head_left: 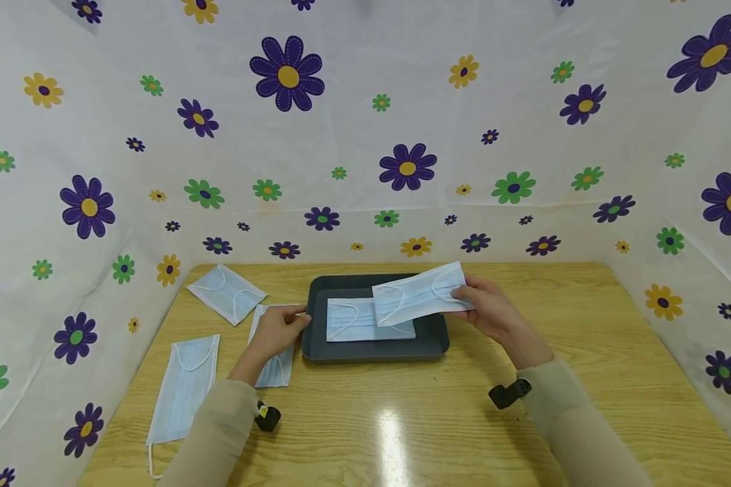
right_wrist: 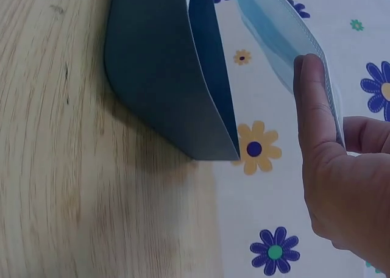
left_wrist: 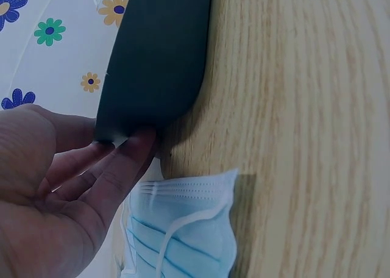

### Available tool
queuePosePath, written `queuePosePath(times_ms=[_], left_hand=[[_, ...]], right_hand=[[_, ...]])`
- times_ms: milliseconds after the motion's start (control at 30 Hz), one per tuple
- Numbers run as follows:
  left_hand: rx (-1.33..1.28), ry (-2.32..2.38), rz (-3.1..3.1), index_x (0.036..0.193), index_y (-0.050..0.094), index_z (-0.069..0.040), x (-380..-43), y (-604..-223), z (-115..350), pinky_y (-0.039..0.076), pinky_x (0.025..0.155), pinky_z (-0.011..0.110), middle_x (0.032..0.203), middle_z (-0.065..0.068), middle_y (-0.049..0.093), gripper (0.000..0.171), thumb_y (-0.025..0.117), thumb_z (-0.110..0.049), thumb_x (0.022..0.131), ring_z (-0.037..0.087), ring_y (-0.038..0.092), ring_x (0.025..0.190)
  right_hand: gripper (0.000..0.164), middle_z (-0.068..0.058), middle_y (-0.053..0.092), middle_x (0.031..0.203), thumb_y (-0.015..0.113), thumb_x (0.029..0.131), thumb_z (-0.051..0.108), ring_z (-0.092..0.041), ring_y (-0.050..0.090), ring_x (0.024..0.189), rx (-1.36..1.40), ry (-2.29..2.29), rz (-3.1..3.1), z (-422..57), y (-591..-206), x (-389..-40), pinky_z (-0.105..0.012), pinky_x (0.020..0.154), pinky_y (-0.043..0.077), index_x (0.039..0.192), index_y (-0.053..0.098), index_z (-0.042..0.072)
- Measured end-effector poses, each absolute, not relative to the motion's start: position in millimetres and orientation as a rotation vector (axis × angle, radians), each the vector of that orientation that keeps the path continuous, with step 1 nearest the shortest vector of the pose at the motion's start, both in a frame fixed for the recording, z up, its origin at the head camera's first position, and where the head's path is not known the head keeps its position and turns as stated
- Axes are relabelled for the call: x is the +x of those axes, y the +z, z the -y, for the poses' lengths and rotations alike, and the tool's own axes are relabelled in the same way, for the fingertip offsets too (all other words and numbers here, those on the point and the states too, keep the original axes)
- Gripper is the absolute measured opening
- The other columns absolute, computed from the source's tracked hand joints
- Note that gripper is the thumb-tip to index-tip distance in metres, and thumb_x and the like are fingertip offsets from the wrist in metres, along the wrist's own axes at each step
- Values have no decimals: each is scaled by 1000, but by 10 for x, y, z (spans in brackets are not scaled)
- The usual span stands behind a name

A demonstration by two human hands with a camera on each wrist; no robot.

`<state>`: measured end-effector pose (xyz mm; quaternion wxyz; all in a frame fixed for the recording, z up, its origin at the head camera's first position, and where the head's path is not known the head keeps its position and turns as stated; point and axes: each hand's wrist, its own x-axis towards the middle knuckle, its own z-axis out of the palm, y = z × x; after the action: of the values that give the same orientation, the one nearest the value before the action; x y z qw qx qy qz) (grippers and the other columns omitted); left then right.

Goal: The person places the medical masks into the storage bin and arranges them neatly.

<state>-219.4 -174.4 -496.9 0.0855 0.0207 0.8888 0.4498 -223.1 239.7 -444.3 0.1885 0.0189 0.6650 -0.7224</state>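
Head view: a dark grey tray (head_left: 375, 352) sits toward the back of the wooden desk (head_left: 438, 419). A light-blue face mask (head_left: 348, 326) lies flat inside it. The raised mask (head_left: 419, 295) slants over the tray's right half, its right end pinched between thumb and fingers of the right hand (head_left: 490, 310). The left hand (head_left: 275, 333) has thumb and fingers clamped on the tray's left rim. The work appears partly done: one mask laid in, one in hand, three left outside, namely an angled mask (head_left: 227, 294), a partly covered mask (head_left: 275, 370) and a lower-left mask (head_left: 185, 389). Whether others lie stacked beneath the first cannot be told.

Left-wrist view: the tray's outer wall, hidden from above, is shown with fingertips (left_wrist: 144, 141) against its corner; the partly covered mask lies just beyond, its pleats plain.

Right-wrist view: a gap, not clear from the head, separates the raised mask from the tray's near rim; the fingers lie straight along one face, the thumb opposing them.
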Motion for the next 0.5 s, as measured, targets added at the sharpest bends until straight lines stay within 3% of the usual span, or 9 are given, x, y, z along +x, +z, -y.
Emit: queuePosePath(times_ms=[233,500], left_hand=[[62,1332,-2649,144,64,0,-2195,-4967,1741,56,70,29,119,24,76,42,64,-19,106,19,73,86],[51,1334,-2655,144,64,-1,-2190,-4974,1739,58,73,31,122,25,75,42,64,-20,106,24,75,95]], right_hand=[[58,-32,42,155,42,108,2,-12,73,104,28,-2033,-1852,-2191,-4509,-2278,-33,94,60,163,24,-9],[58,-30,43,156,43,108,2,-16,71,106,63,-2027,-1845,-2009,-4553,-2306,-45,103,51,163,27,-7]])
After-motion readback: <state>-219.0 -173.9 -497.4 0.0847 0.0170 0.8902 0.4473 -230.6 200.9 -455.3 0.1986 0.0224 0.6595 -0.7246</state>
